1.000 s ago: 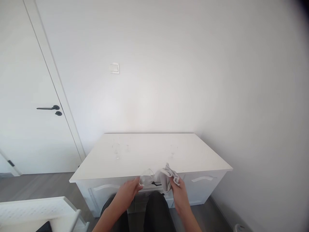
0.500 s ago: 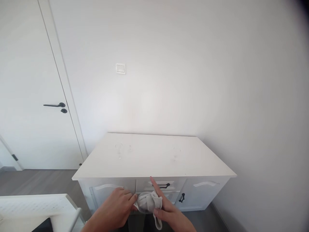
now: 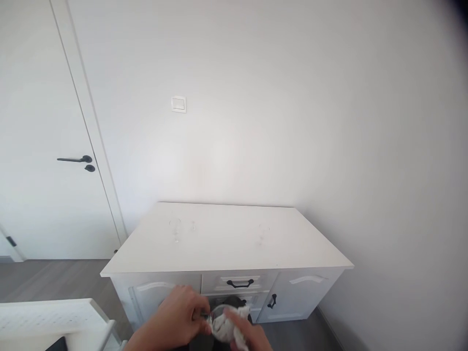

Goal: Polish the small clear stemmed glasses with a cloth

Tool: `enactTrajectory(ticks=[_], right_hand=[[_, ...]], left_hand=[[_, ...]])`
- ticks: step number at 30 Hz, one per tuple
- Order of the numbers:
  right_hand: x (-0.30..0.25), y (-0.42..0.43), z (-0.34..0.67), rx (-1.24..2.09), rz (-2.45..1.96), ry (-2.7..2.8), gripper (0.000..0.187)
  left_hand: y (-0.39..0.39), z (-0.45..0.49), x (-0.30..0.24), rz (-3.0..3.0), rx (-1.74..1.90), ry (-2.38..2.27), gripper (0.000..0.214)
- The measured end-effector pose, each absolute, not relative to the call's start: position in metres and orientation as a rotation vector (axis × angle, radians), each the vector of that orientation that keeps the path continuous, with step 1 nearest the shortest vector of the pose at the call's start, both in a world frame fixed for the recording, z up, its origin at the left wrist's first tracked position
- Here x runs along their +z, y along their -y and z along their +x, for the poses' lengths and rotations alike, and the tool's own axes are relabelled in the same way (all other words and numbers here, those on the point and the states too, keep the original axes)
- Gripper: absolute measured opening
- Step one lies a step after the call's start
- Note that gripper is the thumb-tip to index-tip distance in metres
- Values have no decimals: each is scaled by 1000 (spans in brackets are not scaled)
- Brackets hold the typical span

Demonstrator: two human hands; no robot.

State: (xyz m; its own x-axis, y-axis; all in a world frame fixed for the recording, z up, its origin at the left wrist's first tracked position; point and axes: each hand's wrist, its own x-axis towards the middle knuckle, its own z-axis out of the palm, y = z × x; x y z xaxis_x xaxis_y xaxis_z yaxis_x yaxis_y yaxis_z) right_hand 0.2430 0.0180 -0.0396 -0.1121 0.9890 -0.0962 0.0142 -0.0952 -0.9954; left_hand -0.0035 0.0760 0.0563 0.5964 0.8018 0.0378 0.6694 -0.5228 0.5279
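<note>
At the lower middle, my left hand [image 3: 181,314] pinches a clear stemmed glass [image 3: 218,309] at its left end, apparently by the stem. The glass lies tilted, with its round bowl to the right. A crumpled whitish cloth [image 3: 224,327] shows in and against the bowl. My right hand [image 3: 252,335] is closed on this cloth, its fingers pressed toward the glass; part of that hand is cut off by the lower edge. Both hands are in front of a white cabinet [image 3: 219,256].
Faint clear glassware, including one glass [image 3: 175,230] at left and another transparent piece [image 3: 261,236] at right, stands on the cabinet top. Black handles [image 3: 240,283] stick out from its front. A white furniture piece [image 3: 47,312] is at lower left, a door [image 3: 40,122] behind.
My right hand has curled its outstretched index finger and pressed lower and closer against the glass. The cloth has bunched up, baring the glass rim. The view has shifted slightly right.
</note>
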Motion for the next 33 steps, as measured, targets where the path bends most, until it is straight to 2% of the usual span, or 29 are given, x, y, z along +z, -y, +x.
enactTrajectory(ticks=[2, 4, 7, 10, 14, 18, 22, 25, 27, 30, 33], right_hand=[[-31, -22, 241, 1328, -1093, 1093, 64], [-21, -27, 235, 1459, -948, 845, 78], [-12, -32, 223, 1651, -803, 611, 89], [-14, -30, 217, 1511, -840, 872, 78], [-19, -24, 223, 1263, -953, 1414, 60], [-14, -22, 232, 1206, -1000, 1580, 45], [-4, -28, 227, 1427, -859, 1008, 58], [10, -30, 223, 1537, -776, 869, 70], [22, -29, 226, 1374, -854, 1133, 64], [37, -24, 234, 1120, -931, 1670, 44], [41, -23, 232, 1209, -965, 1514, 44]], left_hand=[[-81, 2, 60, 2341, 556, -1203, 12], [-84, 7, 58, 2284, 825, -1153, 24], [-88, 11, 50, 2182, 1122, -993, 27], [-91, 16, 45, 1865, 1254, -1053, 30], [-87, 21, 53, 1322, 1011, -1247, 38], [-76, 15, 72, 1506, 1105, -1180, 35], [-73, 9, 84, 1803, 1099, -815, 33], [-76, 14, 83, 1712, 1184, -946, 37], [-78, 19, 81, 1520, 1188, -1095, 42], [-75, 21, 84, 1393, 1103, -1188, 46], [-64, 15, 90, 1584, 1150, -1155, 41]])
